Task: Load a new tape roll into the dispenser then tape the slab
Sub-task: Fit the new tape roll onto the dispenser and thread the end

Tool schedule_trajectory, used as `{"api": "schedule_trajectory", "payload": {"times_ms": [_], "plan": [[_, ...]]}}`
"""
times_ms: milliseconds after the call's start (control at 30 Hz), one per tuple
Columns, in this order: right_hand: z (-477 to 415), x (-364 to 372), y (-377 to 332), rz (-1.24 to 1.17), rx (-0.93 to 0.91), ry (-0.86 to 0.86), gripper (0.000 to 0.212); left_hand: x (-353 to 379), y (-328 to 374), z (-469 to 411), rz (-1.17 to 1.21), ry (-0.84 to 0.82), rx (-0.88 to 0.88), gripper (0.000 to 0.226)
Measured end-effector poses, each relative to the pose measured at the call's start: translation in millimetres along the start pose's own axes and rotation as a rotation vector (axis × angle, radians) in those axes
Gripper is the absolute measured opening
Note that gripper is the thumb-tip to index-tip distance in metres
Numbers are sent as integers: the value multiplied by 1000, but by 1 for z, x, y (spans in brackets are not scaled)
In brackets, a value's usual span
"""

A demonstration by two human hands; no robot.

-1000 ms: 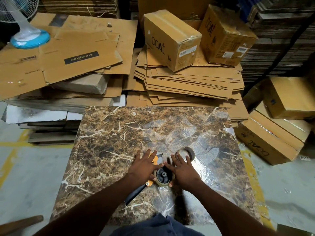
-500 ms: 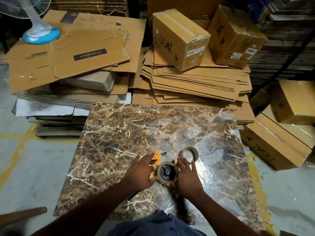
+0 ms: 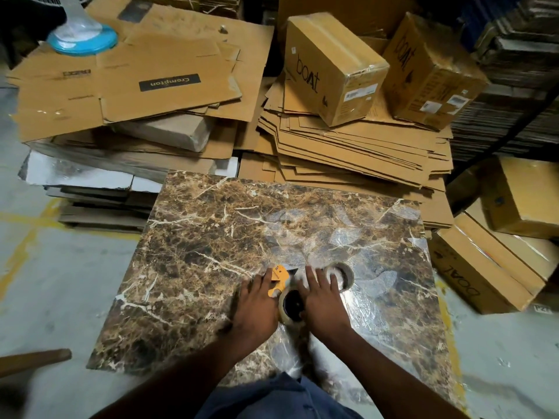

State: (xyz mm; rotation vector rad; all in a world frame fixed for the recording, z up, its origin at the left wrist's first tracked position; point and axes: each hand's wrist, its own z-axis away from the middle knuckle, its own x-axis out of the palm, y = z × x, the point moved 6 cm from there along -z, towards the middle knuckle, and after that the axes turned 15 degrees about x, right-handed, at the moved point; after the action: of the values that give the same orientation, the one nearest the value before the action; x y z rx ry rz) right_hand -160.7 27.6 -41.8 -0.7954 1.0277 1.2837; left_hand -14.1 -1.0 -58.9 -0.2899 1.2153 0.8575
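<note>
**Both hands pressed on tape dispenser, mid-slab**

Readable text: "Crompton" on a black label, upside down, on the flattened carton (image 3: 169,83) at upper left. "boAt" on the sealed box (image 3: 332,65) atop the cardboard stack (image 3: 348,152), and again on the tilted box (image 3: 429,71) beside it; both carry white barcode stickers, print too small to read. "boAt" also on the long box (image 3: 484,273) at right, seen upside down. Small dark print on the dispenser's orange part, unreadable.

Dispenser (image 3: 281,285) lies on the brown marble slab (image 3: 196,261), near its front centre, orange body with the tape roll (image 3: 292,305) seated on it. Left hand (image 3: 257,306) lies flat over the dispenser's left side, fingers spread. Right hand (image 3: 323,300) is flat on the roll's right edge, fingers spread, not wrapped around anything. Hands are close together, roll between them. Spare cardboard core (image 3: 340,275) sits on the slab, touching the right fingertips.

Versus half a second ago: camera view shifts, hands sit nearly the same, right hand now covers more of the roll; core unmoved.

Around: fan base (image 3: 83,39), blue, upper left on the cartons. Wooden piece (image 3: 33,359) at lower left on the floor (image 3: 54,291), which has yellow lines. Blue clothing (image 3: 272,400) at bottom edge.
</note>
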Motion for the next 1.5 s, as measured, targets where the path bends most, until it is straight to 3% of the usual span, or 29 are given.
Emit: {"api": "schedule_trajectory", "payload": {"times_ms": [100, 267, 467, 633, 1067, 1300, 1500], "plan": [[-15, -8, -15, 51, -81, -10, 66, -5, -1, -3, 52, 10, -19, 56], [-40, -8, -24, 61, -100, -86, 68, -8, -6, -1, 116, 13, -34, 60], [-49, -6, -22, 185, -162, -99, 82, -13, -6, 0, 197, 25, -69, 45], [-43, -6, -26, 178, -149, -101, 72, -19, -13, -14, 179, -23, -77, 34], [-32, -6, -26, 183, -117, -108, 77, -34, -52, -35, 111, 55, 339, 20], [-33, -7, -27, 202, -110, -129, 74, -42, -78, -36, 122, 47, 414, 20], [-36, -8, -28, 198, -126, -119, 73, -43, -109, -26, -36, -29, 397, 22]]}}
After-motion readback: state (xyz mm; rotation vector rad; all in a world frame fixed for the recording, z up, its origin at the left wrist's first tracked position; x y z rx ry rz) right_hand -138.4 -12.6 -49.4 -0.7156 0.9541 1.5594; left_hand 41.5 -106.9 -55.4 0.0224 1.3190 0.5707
